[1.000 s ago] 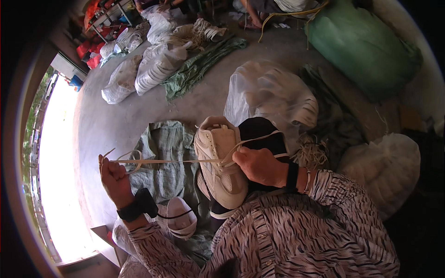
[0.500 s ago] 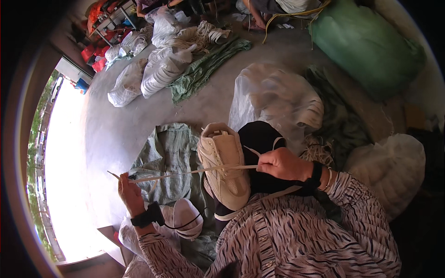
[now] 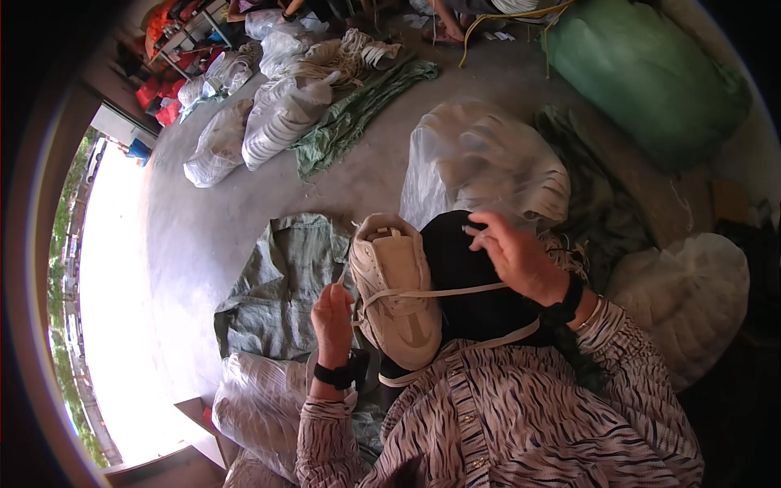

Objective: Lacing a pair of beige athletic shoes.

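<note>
A cream and beige sneaker rests on my lap, toe toward me, its tongue standing up. A flat pale shoelace crosses the lower part of its lacing and runs right to my right hand. Close beside the shoe's left side, my left hand is closed in a pinch, with a bit of lace showing at the fingertips. My right hand, over the dark cloth on my lap, has its fingers bent together around the lace's other end, a pale tip showing between them.
A clear bag of pale shoe parts stands ahead, another at my right. Green woven sheeting and a plastic bag lie at left. Farther off are more bags, a big green sack and other people's limbs.
My left hand has come in from far left to the shoe's side. My right hand has moved up and slightly right. The lace, earlier stretched across between both hands, now spans from shoe to right hand.
</note>
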A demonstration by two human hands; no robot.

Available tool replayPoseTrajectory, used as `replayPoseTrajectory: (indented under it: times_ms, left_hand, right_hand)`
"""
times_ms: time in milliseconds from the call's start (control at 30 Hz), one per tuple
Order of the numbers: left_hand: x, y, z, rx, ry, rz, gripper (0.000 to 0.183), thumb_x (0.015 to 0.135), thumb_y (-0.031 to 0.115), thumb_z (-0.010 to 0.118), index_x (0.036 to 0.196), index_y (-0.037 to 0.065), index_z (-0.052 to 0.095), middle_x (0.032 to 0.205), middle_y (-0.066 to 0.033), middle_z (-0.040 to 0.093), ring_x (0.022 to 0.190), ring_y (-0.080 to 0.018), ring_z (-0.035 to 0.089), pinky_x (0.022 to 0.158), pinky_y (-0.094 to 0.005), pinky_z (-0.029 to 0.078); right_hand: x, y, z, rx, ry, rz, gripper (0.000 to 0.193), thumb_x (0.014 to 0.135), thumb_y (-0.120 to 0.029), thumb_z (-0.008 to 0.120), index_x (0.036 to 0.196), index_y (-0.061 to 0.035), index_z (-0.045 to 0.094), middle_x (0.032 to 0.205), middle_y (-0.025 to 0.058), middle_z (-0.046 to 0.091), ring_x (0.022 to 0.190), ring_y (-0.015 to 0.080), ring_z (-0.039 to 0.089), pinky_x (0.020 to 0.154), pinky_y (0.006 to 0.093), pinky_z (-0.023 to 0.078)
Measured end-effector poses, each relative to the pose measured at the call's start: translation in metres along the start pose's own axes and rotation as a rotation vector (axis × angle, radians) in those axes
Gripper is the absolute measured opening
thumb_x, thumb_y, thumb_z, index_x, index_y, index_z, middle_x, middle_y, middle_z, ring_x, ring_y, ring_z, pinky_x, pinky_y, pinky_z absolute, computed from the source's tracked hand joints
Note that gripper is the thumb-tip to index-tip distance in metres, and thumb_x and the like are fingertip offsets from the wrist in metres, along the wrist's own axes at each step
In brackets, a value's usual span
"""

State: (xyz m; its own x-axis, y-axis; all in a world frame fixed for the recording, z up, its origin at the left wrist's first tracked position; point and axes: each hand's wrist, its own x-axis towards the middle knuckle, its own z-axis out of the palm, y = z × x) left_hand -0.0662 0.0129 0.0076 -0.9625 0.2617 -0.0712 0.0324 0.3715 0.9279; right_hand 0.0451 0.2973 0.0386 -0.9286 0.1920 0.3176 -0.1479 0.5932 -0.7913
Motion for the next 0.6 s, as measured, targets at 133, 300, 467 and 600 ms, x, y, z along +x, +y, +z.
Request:
replayPoseTrajectory:
  times_ms: [133,300,467,600]
  left_hand:
    - [-0.008,0.025,0.026,0.037,0.012,0.255,0.030,0.095,0.021,0.044,0.073,0.003,0.053,0.063,0.0005,0.048,0.058,-0.0060,0.042,0.054,-0.0231,0.037]
    - [-0.028,0.036,0.001,0.147,-0.409,-0.213,0.030,0.094,0.019,0.047,0.072,0.001,0.056,0.065,-0.0007,0.050,0.058,-0.0083,0.043,0.055,-0.0231,0.039]
    - [-0.025,0.023,-0.008,0.186,-0.285,0.091,0.028,0.095,0.016,0.046,0.080,-0.002,0.062,0.068,-0.0032,0.057,0.058,-0.0083,0.048,0.056,-0.0232,0.041]
    - [-0.025,0.022,0.007,-0.181,0.052,0.069,0.024,0.094,0.011,0.046,0.094,-0.005,0.064,0.073,-0.0053,0.063,0.060,-0.0079,0.052,0.056,-0.0219,0.043]
  right_hand:
    - [0.011,-0.014,0.045,-0.031,-0.251,0.043,0.012,0.084,0.000,0.050,0.095,-0.0006,0.053,0.077,0.0155,0.062,0.071,0.0321,0.062,0.060,0.0367,0.049]
    - [0.002,-0.023,0.040,-0.325,-0.486,0.046,0.004,0.081,-0.007,0.059,0.085,-0.0056,0.060,0.074,0.0119,0.062,0.070,0.0290,0.063,0.057,0.0365,0.048]
    - [0.003,-0.026,0.025,-0.188,-0.305,0.021,0.003,0.078,-0.010,0.063,0.080,-0.0081,0.064,0.076,0.0095,0.061,0.073,0.0269,0.062,0.059,0.0349,0.049]
    - [0.007,-0.030,0.028,-0.138,-0.097,-0.171,0.004,0.077,-0.009,0.064,0.081,-0.0076,0.063,0.075,0.0082,0.061,0.072,0.0268,0.062,0.060,0.0349,0.049]
